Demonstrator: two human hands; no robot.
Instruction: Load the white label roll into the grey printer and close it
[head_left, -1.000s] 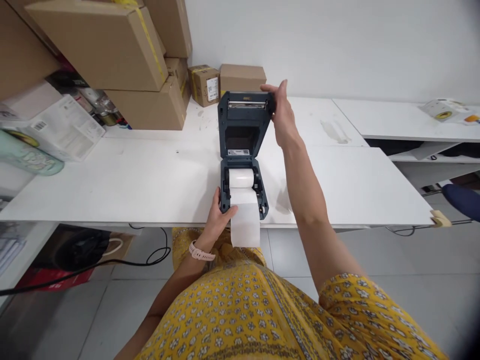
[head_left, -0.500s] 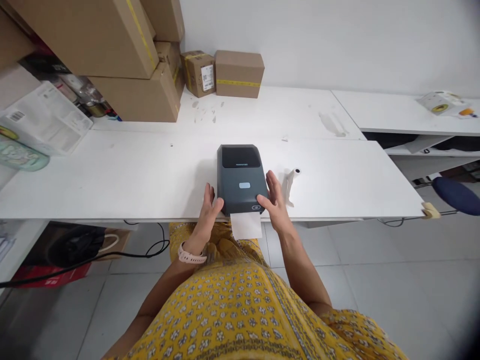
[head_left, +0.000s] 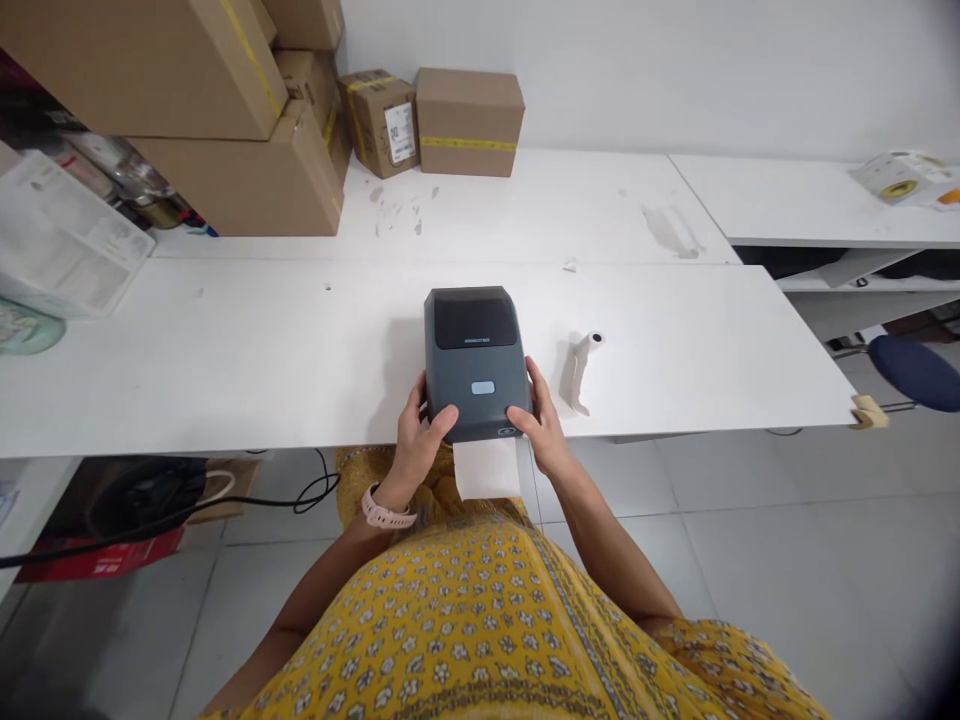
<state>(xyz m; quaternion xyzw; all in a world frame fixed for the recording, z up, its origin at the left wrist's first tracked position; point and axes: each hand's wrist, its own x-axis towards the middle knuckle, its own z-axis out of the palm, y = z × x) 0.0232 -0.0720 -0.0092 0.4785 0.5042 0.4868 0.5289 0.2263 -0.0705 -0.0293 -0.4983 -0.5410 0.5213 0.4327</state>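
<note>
A dark grey label printer (head_left: 480, 365) with a black window and a pale blue button is at the front edge of the white table. Blank white paper (head_left: 487, 469) sticks out of its near side and hangs past the edge. My left hand (head_left: 420, 440) grips the left side, thumb on the top corner and fingers along the wall. On the opposite side my right hand (head_left: 541, 425) holds it the same way. Whether the printer's base touches the table I cannot tell. To the right of it stands a small paper roll (head_left: 589, 350) with a loose, curled strip.
Cardboard boxes (head_left: 232, 185) are stacked at the back left, with two smaller taped cartons (head_left: 469, 120) beside them. Clear packaging (head_left: 71, 235) lies at the far left. A black cable (head_left: 262, 502) hangs below the table. A blue stool (head_left: 919, 370) stands at the right.
Both hands have closed in on the printer's sides, the thumbs now on its top. The printer looks slightly larger and turned a little. The whole view has shifted slightly.
</note>
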